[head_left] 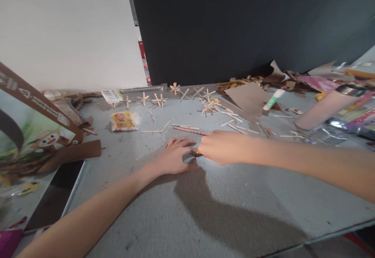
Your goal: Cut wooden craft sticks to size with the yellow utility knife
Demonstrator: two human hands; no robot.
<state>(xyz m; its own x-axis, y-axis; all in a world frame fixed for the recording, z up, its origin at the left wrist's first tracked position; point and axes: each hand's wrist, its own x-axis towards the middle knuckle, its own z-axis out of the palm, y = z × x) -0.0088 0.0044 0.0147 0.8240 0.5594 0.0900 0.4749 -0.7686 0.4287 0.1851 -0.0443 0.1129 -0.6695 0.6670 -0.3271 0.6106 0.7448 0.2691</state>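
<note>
My right hand (218, 146) is closed in a fist just above the grey table. A small yellow and dark bit shows at its fingertips; what it belongs to is too hidden to name. My left hand (177, 156) rests on the table right beside it, fingers spread and bent, thumb apart, with nothing clearly visible in its grip. Just beyond the hands lie a red patterned pencil (189, 130) and thin wooden sticks (185, 126). Two sticks (156, 130) meet in a wide angle farther left.
Star-shaped stick pieces (158, 100) line the back, with a stick pile (210, 105) beside loose sticks. A yellow packet (125, 121), glue stick (273, 100), pink bottle (328, 107) and cardboard (249, 98) surround the work area. At left are a printed bag (35, 121) and tablet-like device (55, 195).
</note>
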